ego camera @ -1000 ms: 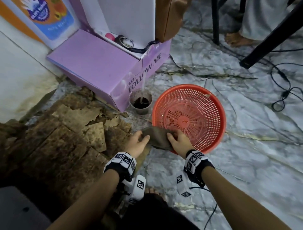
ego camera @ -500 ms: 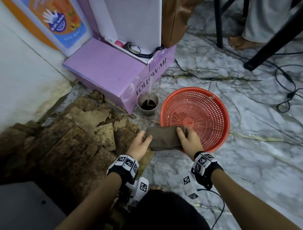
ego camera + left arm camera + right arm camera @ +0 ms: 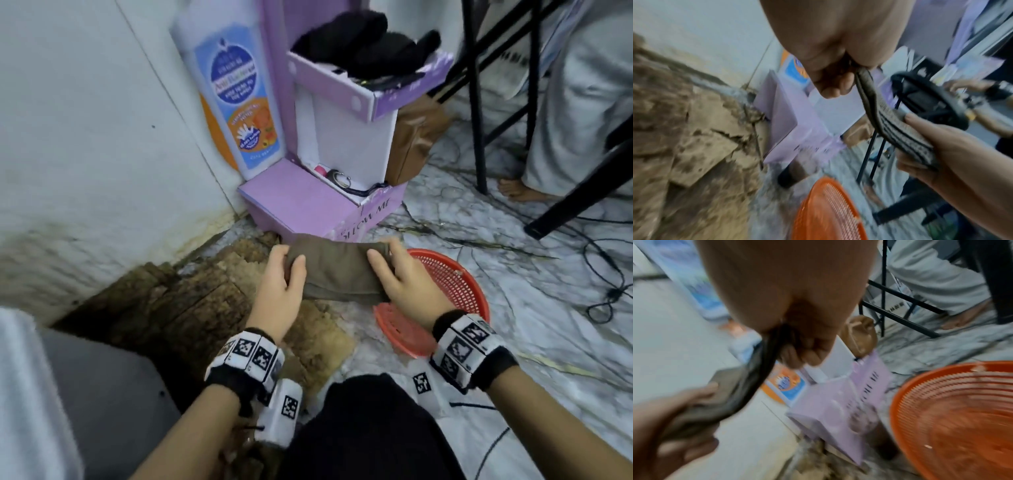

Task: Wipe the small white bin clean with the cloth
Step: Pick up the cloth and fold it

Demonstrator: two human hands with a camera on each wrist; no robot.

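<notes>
A folded brown cloth is stretched flat between both hands, above the floor and in front of the purple box. My left hand pinches its left end, thumb on top. My right hand pinches its right end. In the left wrist view the cloth runs from my left hand to my right hand. The right wrist view shows the cloth hanging from my right hand. A white rounded shape fills the lower left corner; I cannot tell whether it is the bin.
A red mesh basket lies on the marble floor under my right hand. A purple box and a large bottle-shaped board stand by the wall. Crumbled brown flooring lies left. Black chair legs, cables and a person's foot are right.
Both hands have lifted the cloth off the basket's rim and drawn it out wider between them. The head view has tilted up towards the wall and boxes.
</notes>
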